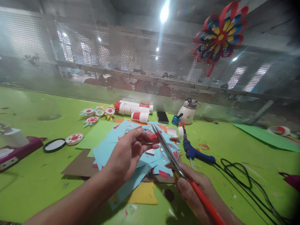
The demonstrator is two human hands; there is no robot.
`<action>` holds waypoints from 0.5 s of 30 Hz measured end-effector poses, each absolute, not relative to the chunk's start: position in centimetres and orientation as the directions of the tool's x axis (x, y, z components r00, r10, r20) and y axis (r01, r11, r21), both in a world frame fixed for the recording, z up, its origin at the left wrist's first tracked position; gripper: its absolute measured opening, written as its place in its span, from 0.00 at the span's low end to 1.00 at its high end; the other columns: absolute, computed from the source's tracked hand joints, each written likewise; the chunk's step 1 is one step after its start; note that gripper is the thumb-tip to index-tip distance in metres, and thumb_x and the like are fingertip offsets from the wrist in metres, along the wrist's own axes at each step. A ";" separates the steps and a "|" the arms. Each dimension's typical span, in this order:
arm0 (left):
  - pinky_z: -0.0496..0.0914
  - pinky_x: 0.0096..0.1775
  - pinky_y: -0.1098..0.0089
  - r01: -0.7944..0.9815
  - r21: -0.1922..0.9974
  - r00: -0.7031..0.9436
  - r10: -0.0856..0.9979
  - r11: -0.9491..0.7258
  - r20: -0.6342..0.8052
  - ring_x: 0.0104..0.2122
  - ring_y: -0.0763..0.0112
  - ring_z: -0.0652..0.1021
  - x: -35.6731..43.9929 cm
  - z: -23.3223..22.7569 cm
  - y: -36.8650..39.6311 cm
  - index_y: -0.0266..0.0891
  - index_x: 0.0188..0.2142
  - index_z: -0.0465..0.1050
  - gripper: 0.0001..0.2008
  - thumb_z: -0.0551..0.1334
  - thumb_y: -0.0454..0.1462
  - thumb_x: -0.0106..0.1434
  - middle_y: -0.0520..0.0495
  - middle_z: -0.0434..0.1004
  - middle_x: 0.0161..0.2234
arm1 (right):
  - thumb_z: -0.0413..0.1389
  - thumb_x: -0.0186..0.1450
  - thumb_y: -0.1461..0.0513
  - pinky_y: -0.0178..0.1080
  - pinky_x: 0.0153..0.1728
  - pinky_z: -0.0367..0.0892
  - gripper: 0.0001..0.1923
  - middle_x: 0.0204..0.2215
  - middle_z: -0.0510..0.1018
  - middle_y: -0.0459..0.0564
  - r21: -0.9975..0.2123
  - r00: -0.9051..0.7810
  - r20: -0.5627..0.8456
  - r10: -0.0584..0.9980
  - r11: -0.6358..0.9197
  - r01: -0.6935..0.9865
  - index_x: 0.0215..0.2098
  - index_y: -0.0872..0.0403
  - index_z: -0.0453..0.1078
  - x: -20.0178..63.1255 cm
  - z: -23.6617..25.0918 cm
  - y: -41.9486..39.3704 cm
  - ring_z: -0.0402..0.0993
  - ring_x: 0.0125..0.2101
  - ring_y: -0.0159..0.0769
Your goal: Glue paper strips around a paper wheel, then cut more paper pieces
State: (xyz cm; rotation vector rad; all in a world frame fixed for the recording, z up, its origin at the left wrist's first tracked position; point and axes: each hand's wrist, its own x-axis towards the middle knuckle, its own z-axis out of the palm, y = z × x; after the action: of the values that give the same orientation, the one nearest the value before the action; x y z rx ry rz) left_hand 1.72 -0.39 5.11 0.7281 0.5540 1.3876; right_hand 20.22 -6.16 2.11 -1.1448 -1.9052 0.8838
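Note:
My left hand (131,150) pinches a small red piece of paper (154,136) between thumb and fingers, above the pile of papers. My right hand (194,187) is closed round the red handles of a pair of scissors (170,153). The scissor blades point up and away, and their tips lie beside the red paper; whether they touch it I cannot tell. Below both hands are light blue paper sheets (105,150) with red and white scraps on them. A clear tape ring (177,152) lies partly behind the blades.
To the right are a blue glue gun (199,155) and its black cable (243,175). Paper cups (140,117), a phone (162,117) and a white jug (187,112) stand at the back. Left are paper discs (74,138) and a purple power strip (28,148). A paper flower (220,37) hangs above.

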 end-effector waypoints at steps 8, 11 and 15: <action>0.72 0.42 0.60 -0.602 0.799 0.179 0.976 0.007 0.126 0.40 0.58 0.77 1.6 4.7 -0.3 0.34 0.29 0.73 0.08 0.60 0.38 0.60 0.43 0.76 0.34 | 0.45 0.68 0.46 0.33 0.22 0.63 0.25 0.21 0.71 0.46 -0.828 -0.348 0.241 0.906 0.379 0.414 0.47 0.55 0.72 20.5 1.7 -6.1 0.66 0.21 0.33; 0.71 0.43 0.60 -0.576 0.818 0.216 0.964 -0.002 0.155 0.41 0.60 0.77 1.5 4.6 -0.3 0.35 0.30 0.73 0.09 0.59 0.39 0.61 0.42 0.77 0.37 | 0.45 0.68 0.46 0.34 0.22 0.63 0.26 0.21 0.70 0.46 -0.813 -0.344 0.250 0.905 0.389 0.433 0.47 0.56 0.72 20.4 1.8 -6.1 0.65 0.21 0.33; 0.69 0.42 0.64 -0.478 0.878 0.222 0.966 -0.009 0.130 0.38 0.65 0.77 1.5 4.7 -0.3 0.36 0.29 0.73 0.07 0.64 0.38 0.58 0.43 0.78 0.37 | 0.45 0.68 0.46 0.34 0.24 0.65 0.26 0.23 0.71 0.47 -0.804 -0.348 0.258 0.901 0.400 0.440 0.46 0.55 0.74 20.2 1.9 -6.1 0.67 0.23 0.34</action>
State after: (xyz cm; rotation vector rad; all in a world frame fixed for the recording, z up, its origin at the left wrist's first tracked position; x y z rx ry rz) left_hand 1.49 -0.32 4.67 0.9981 0.6323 1.2703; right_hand 20.19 -6.11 1.94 -1.1446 -1.9488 0.8268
